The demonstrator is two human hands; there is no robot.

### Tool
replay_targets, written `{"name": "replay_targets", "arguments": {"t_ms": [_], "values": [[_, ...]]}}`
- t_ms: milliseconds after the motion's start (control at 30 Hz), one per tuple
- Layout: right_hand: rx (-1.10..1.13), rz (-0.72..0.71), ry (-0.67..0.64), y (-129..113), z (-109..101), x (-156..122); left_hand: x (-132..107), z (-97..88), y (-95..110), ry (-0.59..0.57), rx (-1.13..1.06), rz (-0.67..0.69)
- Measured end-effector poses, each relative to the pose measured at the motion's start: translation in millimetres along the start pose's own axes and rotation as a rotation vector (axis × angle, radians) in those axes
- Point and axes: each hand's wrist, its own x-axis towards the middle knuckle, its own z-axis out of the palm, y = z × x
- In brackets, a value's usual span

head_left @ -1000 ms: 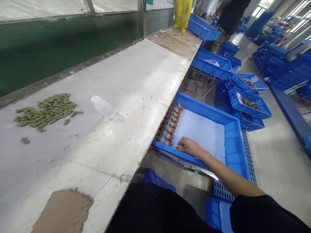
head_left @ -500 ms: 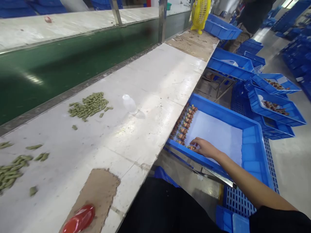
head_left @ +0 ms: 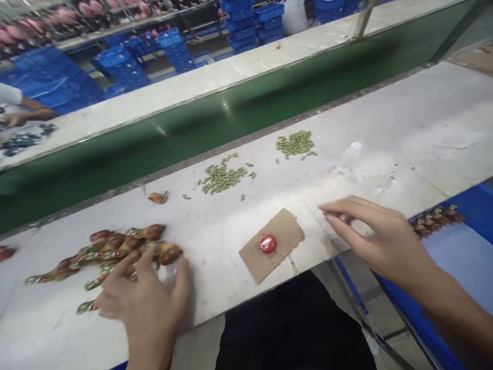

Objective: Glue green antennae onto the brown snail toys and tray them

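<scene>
A pile of small brown-and-green painted figurines (head_left: 111, 249) lies on the white table at the left. Over its near right side is my left hand (head_left: 142, 293), its fingers curled about one figurine (head_left: 169, 253), with the thumb at that figurine's end. My right hand (head_left: 375, 234) hovers above the table's front edge at the right; thumb and forefinger point left, slightly apart, and no object shows between them. A round red lidded pot (head_left: 267, 243) sits on a piece of brown cardboard (head_left: 283, 231) between the hands.
Two heaps of small green pieces (head_left: 223, 177) (head_left: 296, 143) lie towards the green belt (head_left: 185, 121). A pale translucent bottle (head_left: 352, 151) stands to their right. At the right, a blue crate (head_left: 483, 198) holds rows of figurines. Another person's arm (head_left: 36, 109) shows across the belt.
The view has swung left from the crate to the table. My right hand has left the figurines in the crate and is over the table edge. My left hand has come into view at the pile.
</scene>
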Motion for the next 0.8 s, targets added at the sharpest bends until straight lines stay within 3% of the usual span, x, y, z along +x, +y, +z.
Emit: {"name": "replay_targets", "arguments": {"t_ms": [100, 200, 300, 400, 567, 667, 800], "values": [[-0.016, -0.119, -0.190, -2, 54, 64, -1, 1.0, 2, -0.012, 0.104, 0.067], [-0.163, -0.181, -0.399, -7, 99, 109, -5, -1.5, 11, -0.021, 0.123, 0.071], [-0.214, -0.234, -0.484, -15, 129, 130, -9, -3.3, 19, 0.007, 0.136, 0.046], [-0.240, -0.231, -0.517, -18, 144, 136, -13, -3.6, 23, 0.012, 0.118, 0.043], [-0.187, -0.158, -0.491, -17, 140, 132, -20, -2.0, 26, -0.031, 0.051, 0.137], [-0.085, -0.093, -0.428, -21, 118, 120, -25, -2.2, 30, -0.094, -0.048, 0.250], [0.275, 0.093, -0.259, -30, 79, 90, -23, -7.6, 34, -0.228, -0.231, 0.329]]}}
